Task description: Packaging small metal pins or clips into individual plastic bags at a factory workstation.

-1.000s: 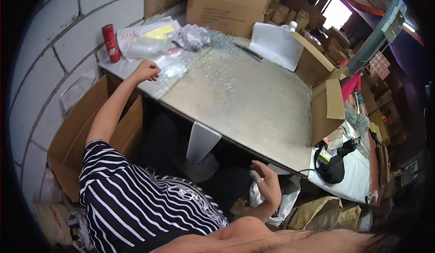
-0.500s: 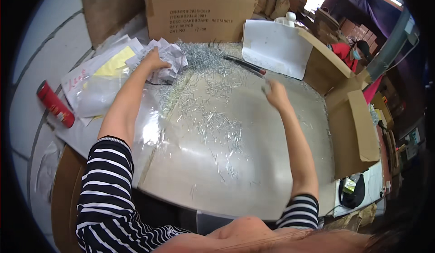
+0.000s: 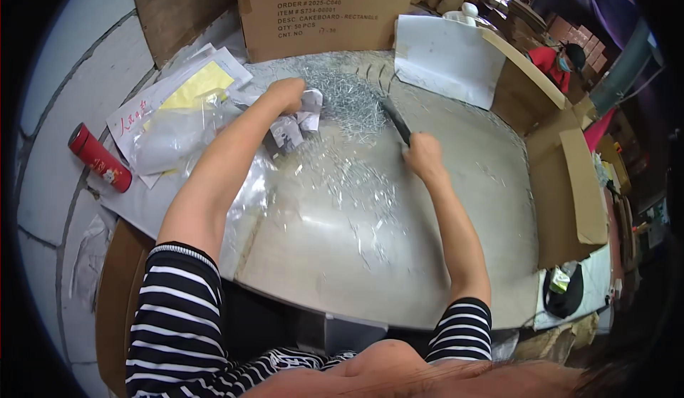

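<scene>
By the left edge of the metal-topped table (image 3: 392, 277) is a red flask (image 3: 103, 161) with a dark cap, and beside it, toward the back left corner, white papers (image 3: 229, 61) lie under a yellow sheet (image 3: 203, 84) and clear plastic (image 3: 167, 145). Farther right, the left hand (image 3: 288, 95) is curled closed on crumpled paper (image 3: 287, 133), which bulges out on both sides of it, though the fingertips are hidden. The paper meets the left side of a heap of thin silvery pieces (image 3: 349, 102), near the back edge; behind it stands a large cardboard box (image 3: 328, 24). Loose pieces spread from the heap toward the near edge. At the heap's right side is a slim dark tool (image 3: 397, 120), its long axis slanting from the right hand toward the back edge and somewhat left, far end pointing away from the person. Thin dark curved strips show beyond that end; whether they belong to it I cannot tell. The right hand (image 3: 425, 156) is closed in a fist around the tool's near end. Right of that, a white sheet (image 3: 445, 59) stands along the back edge, and cardboard panels (image 3: 563, 177) line the right edge.
</scene>
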A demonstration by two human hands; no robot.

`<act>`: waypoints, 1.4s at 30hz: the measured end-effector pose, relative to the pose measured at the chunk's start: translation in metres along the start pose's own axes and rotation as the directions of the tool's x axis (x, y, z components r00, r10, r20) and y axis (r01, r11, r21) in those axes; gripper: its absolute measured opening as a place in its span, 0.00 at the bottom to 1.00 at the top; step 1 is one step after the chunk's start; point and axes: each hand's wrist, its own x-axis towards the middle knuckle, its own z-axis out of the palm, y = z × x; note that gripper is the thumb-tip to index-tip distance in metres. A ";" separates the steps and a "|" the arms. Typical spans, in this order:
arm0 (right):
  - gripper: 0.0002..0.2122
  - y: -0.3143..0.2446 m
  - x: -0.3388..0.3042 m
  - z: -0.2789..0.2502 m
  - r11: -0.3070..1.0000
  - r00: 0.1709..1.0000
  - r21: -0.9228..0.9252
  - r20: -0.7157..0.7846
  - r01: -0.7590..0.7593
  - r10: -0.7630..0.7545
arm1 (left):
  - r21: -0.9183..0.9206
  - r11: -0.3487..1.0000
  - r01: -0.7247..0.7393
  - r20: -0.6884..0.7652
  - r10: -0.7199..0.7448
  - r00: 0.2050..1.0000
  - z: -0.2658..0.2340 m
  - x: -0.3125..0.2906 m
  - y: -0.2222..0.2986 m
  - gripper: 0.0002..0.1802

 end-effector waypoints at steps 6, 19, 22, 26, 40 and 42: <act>0.08 0.064 -0.164 -0.106 0.925 0.954 0.244 0.154 -0.290 0.258 | -0.029 0.991 -0.128 0.047 0.130 0.990 -0.008 -0.072 0.089 0.16; 0.18 0.098 -0.347 -0.142 -0.448 0.694 0.667 0.708 -0.595 0.133 | -0.745 0.624 -0.236 0.017 0.371 0.928 -0.027 -0.209 0.146 0.15; 0.12 0.078 -0.334 -0.146 -0.363 0.711 0.759 0.643 -0.541 0.285 | -0.843 0.521 -0.136 -0.054 0.169 0.984 -0.038 -0.202 0.116 0.12; 0.10 0.058 -0.335 -0.197 0.159 0.809 0.883 0.316 -0.442 0.496 | -0.893 0.278 -0.353 -0.350 0.065 0.935 -0.048 -0.203 0.120 0.11; 0.16 -0.036 -0.385 -0.155 0.612 0.769 0.521 0.149 -0.595 0.621 | -0.652 0.540 -0.532 -0.290 0.471 0.833 0.095 -0.113 0.237 0.45; 0.14 -0.040 -0.387 -0.144 0.564 0.776 0.593 0.175 -0.575 0.606 | -0.784 0.535 -0.314 -0.109 0.380 0.919 0.089 -0.120 0.230 0.39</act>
